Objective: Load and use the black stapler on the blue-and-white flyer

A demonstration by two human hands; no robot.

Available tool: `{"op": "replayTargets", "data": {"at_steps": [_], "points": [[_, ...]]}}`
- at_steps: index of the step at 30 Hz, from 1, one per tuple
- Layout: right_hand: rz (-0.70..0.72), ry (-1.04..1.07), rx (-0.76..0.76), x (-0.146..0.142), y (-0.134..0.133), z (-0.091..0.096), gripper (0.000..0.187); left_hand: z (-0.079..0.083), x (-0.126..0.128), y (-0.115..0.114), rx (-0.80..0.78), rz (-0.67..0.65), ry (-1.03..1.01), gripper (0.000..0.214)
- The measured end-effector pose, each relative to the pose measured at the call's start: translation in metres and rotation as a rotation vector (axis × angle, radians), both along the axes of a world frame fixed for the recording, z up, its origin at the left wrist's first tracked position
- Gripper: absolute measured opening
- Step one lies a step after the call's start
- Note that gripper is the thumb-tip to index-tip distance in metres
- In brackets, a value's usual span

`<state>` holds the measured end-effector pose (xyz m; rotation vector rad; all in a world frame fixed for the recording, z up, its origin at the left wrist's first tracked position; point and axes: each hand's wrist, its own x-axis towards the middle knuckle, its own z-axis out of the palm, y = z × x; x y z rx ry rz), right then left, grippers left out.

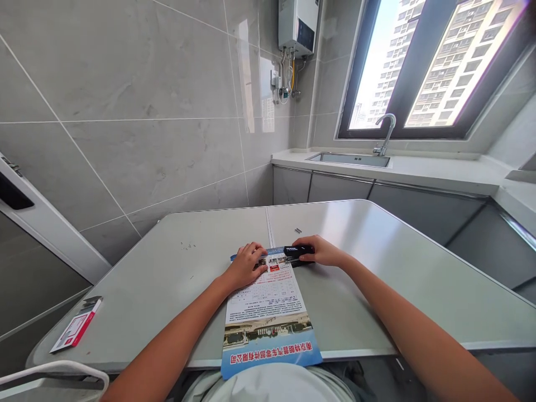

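Observation:
A printed sheet (268,307) with blue ends, dense text and a building photo lies on the table, its near end hanging over the front edge. My left hand (247,265) rests on the sheet's far left part, fingers spread and pressing it flat. My right hand (320,250) grips a black stapler (298,250) from the right. The stapler's front end reaches over the sheet's far right edge; I cannot tell whether its jaws touch the paper. Just beyond the right hand lies a small strip of staples (298,230).
The pale table (167,290) has a seam running to its far edge, with tiny loose bits (188,245) on the left. A red and white box (77,326) lies at the left corner. Behind stand a counter with a sink (352,159) and a faucet (386,134).

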<state>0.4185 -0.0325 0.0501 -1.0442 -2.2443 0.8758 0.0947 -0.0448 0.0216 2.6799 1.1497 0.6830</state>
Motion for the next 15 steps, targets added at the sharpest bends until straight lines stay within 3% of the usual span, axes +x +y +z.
{"op": "replayTargets", "data": {"at_steps": [4, 9, 15], "points": [[0.039, -0.027, 0.113, -0.007, -0.006, 0.002, 0.06, 0.004, 0.002, -0.008, 0.045, -0.073, 0.08, 0.033], [0.037, -0.12, 0.238, -0.013, -0.008, -0.002, 0.055, 0.008, 0.008, -0.022, -0.069, -0.253, 0.223, 0.051], [-0.03, -0.144, 0.276, -0.018, -0.007, -0.008, 0.059, 0.009, 0.01, -0.026, -0.089, -0.257, 0.247, 0.05]]}}
